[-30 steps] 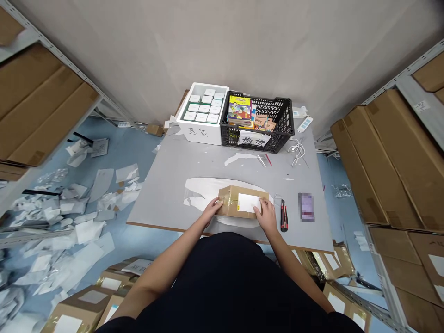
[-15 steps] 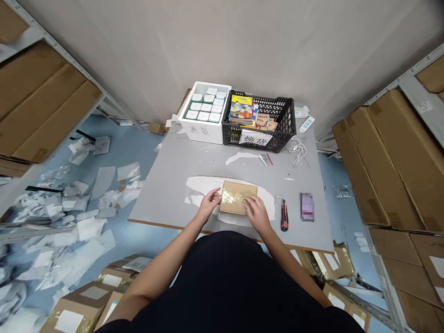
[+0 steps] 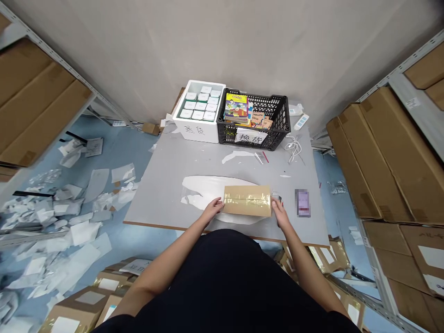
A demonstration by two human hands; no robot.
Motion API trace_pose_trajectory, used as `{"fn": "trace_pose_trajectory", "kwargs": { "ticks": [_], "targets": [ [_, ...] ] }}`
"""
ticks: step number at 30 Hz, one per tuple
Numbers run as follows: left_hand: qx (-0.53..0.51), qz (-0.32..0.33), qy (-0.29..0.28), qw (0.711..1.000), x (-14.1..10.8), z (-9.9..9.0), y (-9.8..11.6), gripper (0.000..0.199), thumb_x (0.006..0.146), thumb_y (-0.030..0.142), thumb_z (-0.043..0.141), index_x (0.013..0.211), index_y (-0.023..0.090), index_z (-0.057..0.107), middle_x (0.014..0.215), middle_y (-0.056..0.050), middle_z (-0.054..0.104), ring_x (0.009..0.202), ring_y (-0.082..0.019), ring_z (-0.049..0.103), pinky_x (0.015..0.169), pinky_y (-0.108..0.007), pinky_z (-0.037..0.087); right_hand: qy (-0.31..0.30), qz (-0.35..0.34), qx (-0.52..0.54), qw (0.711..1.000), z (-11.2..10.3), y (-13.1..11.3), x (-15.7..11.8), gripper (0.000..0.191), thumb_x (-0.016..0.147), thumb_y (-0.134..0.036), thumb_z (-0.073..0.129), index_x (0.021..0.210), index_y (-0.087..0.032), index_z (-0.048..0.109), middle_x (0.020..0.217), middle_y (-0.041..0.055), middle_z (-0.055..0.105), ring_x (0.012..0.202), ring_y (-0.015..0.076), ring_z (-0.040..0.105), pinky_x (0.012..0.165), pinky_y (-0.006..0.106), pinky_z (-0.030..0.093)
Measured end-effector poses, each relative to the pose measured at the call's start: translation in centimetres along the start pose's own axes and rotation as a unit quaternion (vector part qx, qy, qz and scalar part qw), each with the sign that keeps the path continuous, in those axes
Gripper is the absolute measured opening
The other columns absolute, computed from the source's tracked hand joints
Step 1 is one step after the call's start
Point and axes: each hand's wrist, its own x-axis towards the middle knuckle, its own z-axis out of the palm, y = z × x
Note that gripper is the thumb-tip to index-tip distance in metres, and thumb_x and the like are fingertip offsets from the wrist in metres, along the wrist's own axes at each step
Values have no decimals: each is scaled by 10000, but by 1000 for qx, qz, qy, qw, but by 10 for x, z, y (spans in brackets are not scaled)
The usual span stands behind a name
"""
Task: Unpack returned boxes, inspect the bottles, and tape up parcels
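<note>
1. Cardboard parcel [image 3: 247, 201] lay flat on the grey counter [image 3: 166, 194], with its long side running across and clear tape along it. Under it was a white plastic sheet [image 3: 204, 192], which stuck out mostly on the left side.
2. The person's left grip [image 3: 213, 208] touched the left end of the parcel. Its fingers were pressed together and a little bent, and they pinched nothing.
3. The right grip [image 3: 280, 213] was at the right end of the parcel, with the fingers also close together and resting against the edge. It did not close around the parcel.
4. Just right of that hand lay a blurred purple object [image 3: 302, 202].
5. At the far edge of the counter stood a white foam box [image 3: 197, 134] with small white boxes [image 3: 199, 105] inside. Beside it was a black plastic crate [image 3: 274, 111] holding books [image 3: 236, 107], with a paper label [image 3: 251, 136] on its front.
6. Cardboard cartons [image 3: 381, 157] sat on the shelves, and paper scraps [image 3: 69, 222] lay over the blue floor [image 3: 114, 162].
</note>
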Motion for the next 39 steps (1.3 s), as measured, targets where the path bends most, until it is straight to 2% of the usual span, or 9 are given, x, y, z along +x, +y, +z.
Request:
{"fn": "trace_pose_trajectory", "kwargs": {
  "ticks": [4, 9, 14, 18, 22, 26, 29, 33, 39],
  "targets": [
    [26, 46, 16, 998, -2, 0, 1, 637, 734, 522, 707, 1261, 187, 579, 1228, -120, 625, 1095, -264, 591, 944, -390, 458, -81, 28, 58, 995, 40, 4, -8, 636, 846, -664, 470, 1252, -195, 607, 1211, 120, 670, 1176, 301, 586, 996, 465, 458],
    [55, 39, 60, 996, -8, -7, 2, 529, 731, 522, 702, 1134, 186, 637, 1039, -80, 644, 991, -235, 610, 911, -362, 464, 57, -18, 30, 998, 66, 1, -14, 635, 865, -560, 494, 1356, -157, 506, 1317, 166, 575, 1159, 272, 582, 970, 435, 476],
    [82, 45, 92, 991, -9, 1, -5, 575, 745, 506, 693, 1208, 184, 580, 1078, -90, 622, 936, -222, 619, 866, -359, 485, 139, -19, -74, 987, 38, 33, -11, 537, 913, -467, 387, 1296, -129, 555, 1293, 184, 570, 1225, 277, 517, 1050, 465, 388],
    [157, 62, 106, 980, -11, 5, -11, 679, 792, 514, 646, 1347, 164, 470, 1231, -150, 560, 1025, -255, 604, 891, -395, 487, 159, 124, -158, 967, 5, 75, -12, 565, 850, -406, 465, 1302, -73, 535, 1263, 236, 577, 1225, 337, 513, 1029, 489, 380],
    [329, 189, 146, 914, -21, 6, -7, 617, 833, 403, 634, 1391, 223, 442, 1345, -145, 490, 1229, -300, 489, 1033, -467, 400, 136, 213, -158, 955, -11, 103, -10, 589, 752, -372, 598, 1264, -83, 560, 1203, 249, 601, 1155, 375, 561, 971, 511, 417],
    [468, 320, 54, 822, -36, 19, 2, 392, 907, 255, 514, 1298, 251, 547, 1268, -126, 552, 1253, -298, 460, 1090, -499, 337, 125, 241, -119, 955, -11, 112, -2, 506, 683, -331, 654, 1132, -99, 626, 1068, 232, 653, 1025, 370, 634, 887, 501, 476],
    [515, 343, -21, 786, -44, 34, 6, 428, 888, 175, 494, 1308, 247, 537, 1278, -128, 548, 1250, -303, 459, 1085, -510, 347, 107, 236, -72, 963, -8, 110, 0, 457, 721, -354, 610, 1101, -98, 615, 911, 171, 688, 857, 321, 682, 764, 466, 534],
    [539, 324, -32, 777, -49, 50, 5, 526, 840, 131, 513, 1357, 223, 487, 1350, -149, 493, 1314, -339, 392, 1097, -539, 327, 72, 201, 6, 977, -5, 90, -11, 572, 801, -467, 525, 1241, -103, 504, 851, 91, 697, 615, 216, 670, 556, 351, 553],
    [556, 306, 1, 773, -53, 60, -3, 613, 803, 95, 506, 1403, 193, 427, 1407, -167, 444, 1369, -361, 326, 1112, -552, 289, -50, 6, 9, 999, -12, 15, -17, 643, 871, -486, 500, 1435, -191, 406, 1012, 94, 706, 621, 201, 651, 610, 359, 553]
  ]
}}
